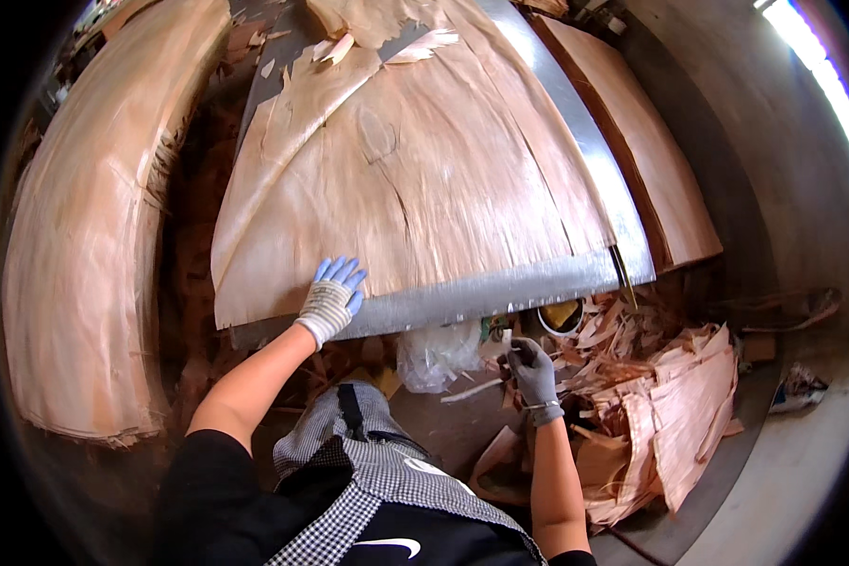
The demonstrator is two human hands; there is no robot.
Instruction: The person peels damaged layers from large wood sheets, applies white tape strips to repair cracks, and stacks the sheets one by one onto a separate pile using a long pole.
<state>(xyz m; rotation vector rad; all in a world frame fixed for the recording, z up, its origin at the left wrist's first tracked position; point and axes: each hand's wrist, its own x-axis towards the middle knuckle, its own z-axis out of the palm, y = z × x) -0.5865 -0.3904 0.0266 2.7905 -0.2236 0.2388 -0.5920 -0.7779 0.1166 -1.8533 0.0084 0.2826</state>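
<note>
A large sheet of thin wood veneer (462, 189) lies on a metal-topped table (462, 304), with cracks along its grain and a torn far end. My left hand (330, 297), in a white and blue glove, rests with fingers stretched out on the sheet's near left edge. Below the table's front edge, my right hand (535, 373) in a grey glove is closed, thumb and fingers pinching a small whitish strip (507, 340). Whether that strip is veneer or something else I cannot tell.
Tall veneer stacks stand left (85, 226) and right (641, 141) of the table. Torn veneer scraps (665, 415) pile up at the lower right. A clear plastic bag (436, 357) and a round container (561, 319) sit under the front edge. A thin dark stick (623, 275) hangs at the table's right corner.
</note>
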